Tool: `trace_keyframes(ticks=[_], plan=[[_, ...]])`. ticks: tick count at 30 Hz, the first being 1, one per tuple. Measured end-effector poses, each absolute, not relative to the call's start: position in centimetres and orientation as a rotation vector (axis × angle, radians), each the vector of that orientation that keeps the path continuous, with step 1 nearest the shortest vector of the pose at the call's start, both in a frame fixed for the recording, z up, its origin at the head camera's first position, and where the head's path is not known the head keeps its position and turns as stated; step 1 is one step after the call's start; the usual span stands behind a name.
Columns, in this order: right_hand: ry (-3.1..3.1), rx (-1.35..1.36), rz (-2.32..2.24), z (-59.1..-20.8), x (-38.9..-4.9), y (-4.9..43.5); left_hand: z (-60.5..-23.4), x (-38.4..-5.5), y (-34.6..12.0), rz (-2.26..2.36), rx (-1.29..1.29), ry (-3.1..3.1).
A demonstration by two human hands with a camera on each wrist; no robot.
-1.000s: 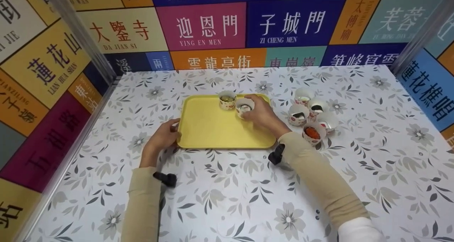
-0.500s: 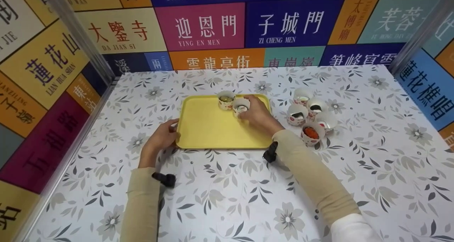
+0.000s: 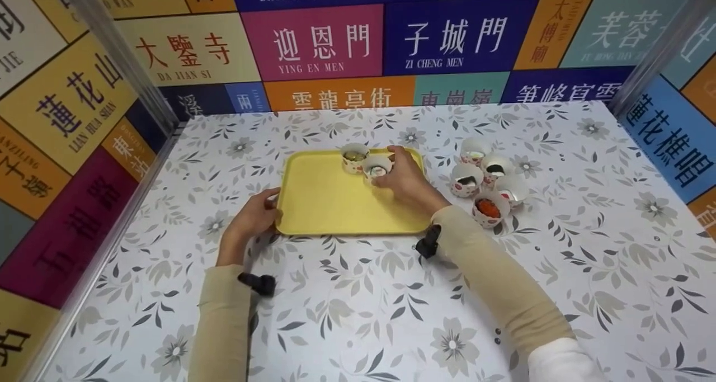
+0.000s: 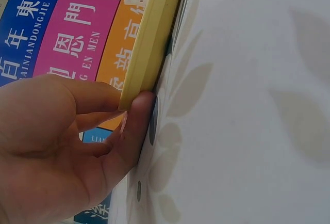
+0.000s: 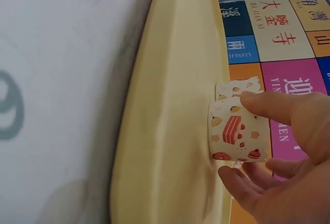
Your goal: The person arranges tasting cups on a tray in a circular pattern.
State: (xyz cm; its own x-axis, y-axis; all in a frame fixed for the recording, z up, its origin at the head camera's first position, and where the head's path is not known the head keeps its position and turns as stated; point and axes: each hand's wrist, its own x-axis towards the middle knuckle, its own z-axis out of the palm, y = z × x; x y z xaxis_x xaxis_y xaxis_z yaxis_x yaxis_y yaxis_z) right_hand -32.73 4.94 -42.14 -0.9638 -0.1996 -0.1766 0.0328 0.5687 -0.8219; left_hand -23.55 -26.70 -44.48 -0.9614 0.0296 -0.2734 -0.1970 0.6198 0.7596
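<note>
On the yellow tray (image 3: 330,203), a paper baking cup (image 3: 376,171) with a whitish, partly pink filling stands beside another paper cup (image 3: 354,157) with a greenish filling. My right hand (image 3: 411,180) is at the first cup's right side. In the right wrist view, the thumb (image 5: 265,104) lies against that printed cup (image 5: 238,133), while the other fingers (image 5: 234,182) are spread just off it. My left hand (image 3: 254,217) pinches the tray's left edge; the left wrist view shows thumb and finger on either side of the yellow rim (image 4: 149,53).
Right of the tray, several more paper cups stand close together, one with an orange-red filling (image 3: 488,208), one with a dark filling (image 3: 466,180). A floral cloth (image 3: 347,315) covers the table. Panels with large lettering (image 3: 319,41) wall the back and sides.
The cup at my right hand has shifted slightly left, up against the greenish-filled cup. My right fingers have spread away from it. The left hand stays on the tray edge.
</note>
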Motion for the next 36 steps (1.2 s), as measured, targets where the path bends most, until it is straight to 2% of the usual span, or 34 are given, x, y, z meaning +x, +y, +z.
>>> trace_keyframes(ticks=[23, 36], plan=[[2.566, -0.289, -1.39, -39.0, -28.9, 11.3, -44.4, -23.6, -26.4, 1.212, -0.156, 2.619], [2.643, -0.201, -1.579, -37.3, -27.4, 17.0, -44.3, -23.7, -26.4, 1.181, -0.198, 2.621]])
